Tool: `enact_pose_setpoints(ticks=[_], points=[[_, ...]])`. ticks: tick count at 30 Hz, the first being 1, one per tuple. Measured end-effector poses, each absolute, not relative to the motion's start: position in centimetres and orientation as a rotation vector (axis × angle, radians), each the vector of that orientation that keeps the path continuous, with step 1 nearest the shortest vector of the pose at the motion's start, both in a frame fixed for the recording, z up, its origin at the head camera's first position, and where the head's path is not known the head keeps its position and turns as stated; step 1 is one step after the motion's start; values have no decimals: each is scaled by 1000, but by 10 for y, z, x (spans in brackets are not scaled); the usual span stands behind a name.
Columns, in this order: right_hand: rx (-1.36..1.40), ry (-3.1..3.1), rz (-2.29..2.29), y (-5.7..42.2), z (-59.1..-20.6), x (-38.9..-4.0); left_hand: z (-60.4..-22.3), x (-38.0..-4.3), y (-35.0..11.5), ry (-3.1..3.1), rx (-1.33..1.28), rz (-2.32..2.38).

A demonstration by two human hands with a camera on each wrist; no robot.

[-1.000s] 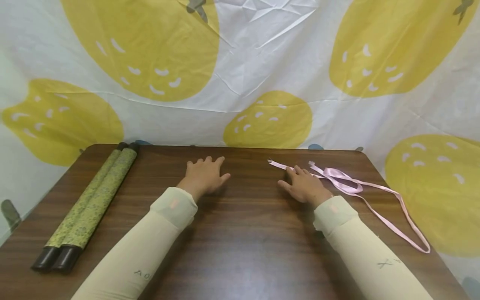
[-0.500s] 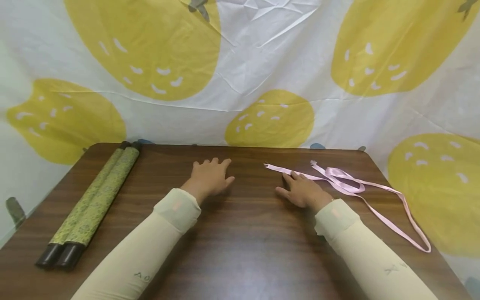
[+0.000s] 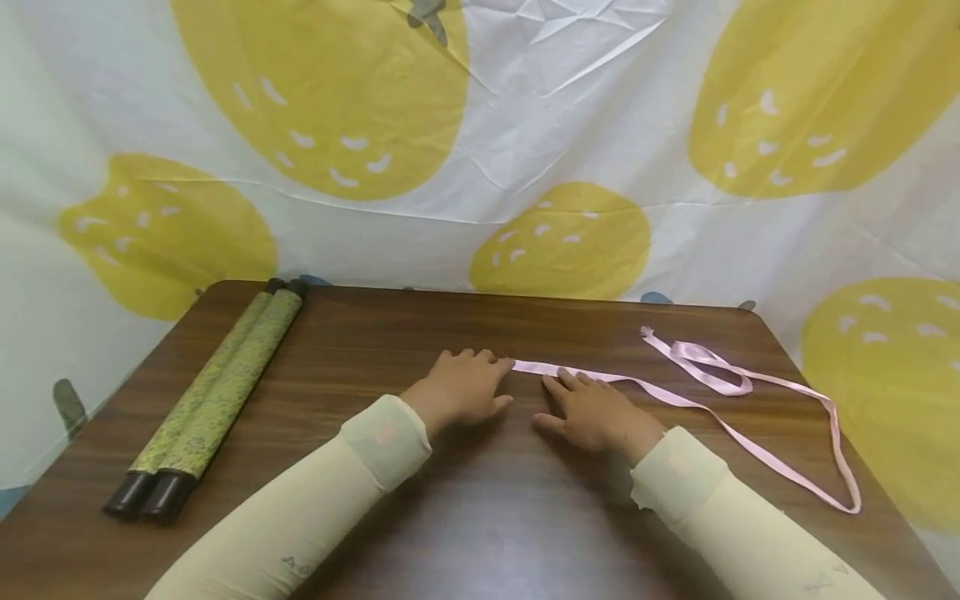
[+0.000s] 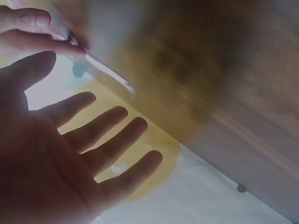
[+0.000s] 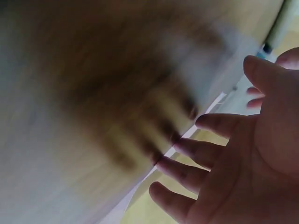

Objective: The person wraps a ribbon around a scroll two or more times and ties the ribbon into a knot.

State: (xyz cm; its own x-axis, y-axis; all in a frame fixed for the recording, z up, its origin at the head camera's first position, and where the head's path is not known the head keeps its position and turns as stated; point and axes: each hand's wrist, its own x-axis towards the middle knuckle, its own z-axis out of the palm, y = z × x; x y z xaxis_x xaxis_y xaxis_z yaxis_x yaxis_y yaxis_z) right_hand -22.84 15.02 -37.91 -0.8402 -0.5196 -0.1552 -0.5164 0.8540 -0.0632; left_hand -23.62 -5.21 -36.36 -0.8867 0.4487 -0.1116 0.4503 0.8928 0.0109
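A pink satin ribbon (image 3: 536,367) lies on the brown table, one end drawn out toward the middle and the rest looped loosely to the right. My right hand (image 3: 600,412) rests its fingertips on the drawn-out strand. In the right wrist view, the fingers (image 5: 182,175) are spread along the ribbon (image 5: 120,207), nearly straight. My left hand (image 3: 461,387) is beside the ribbon's left end, palm down. The left wrist view has its fingers (image 4: 114,142) spread and extended, with the ribbon (image 4: 110,72) past the fingertips; whether they touch it I cannot tell.
Two green-yellow patterned rolls (image 3: 225,375) with black ends lie side by side along the table's left. Behind the brown table (image 3: 360,333) hangs a white cloth (image 3: 382,242) printed with yellow lemons.
The right hand has slid the ribbon's end left and toward me, straightening that strand away from the loop. My left hand has moved right and nearer, up to the ribbon's end.
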Motion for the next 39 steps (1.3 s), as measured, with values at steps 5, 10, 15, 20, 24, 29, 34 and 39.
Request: enact_pose_setpoints(ticks=[5,10,15,20,24,29,34,39], points=[[-876,2835,-8,136,-378,-213,-369,-223,-49,2925,783,-83],[-937,2822,-16,127,-378,-199,-374,-212,-51,2898,822,-157],[-951,2821,-34,125,-379,-190,-377,-206,-54,2919,874,-207],[-992,2825,-76,125,-380,-186,-381,-201,-65,2955,864,-195],[-1001,2839,-71,127,-381,-184,-381,-197,-80,3000,832,-157],[-989,2861,-49,139,-382,-178,-379,-191,-94,3018,859,-125],[-1006,2855,-72,147,-380,-171,-377,-185,-111,3008,844,-124],[-985,2840,-66,151,-377,-166,-373,-179,-133,3002,816,-126]])
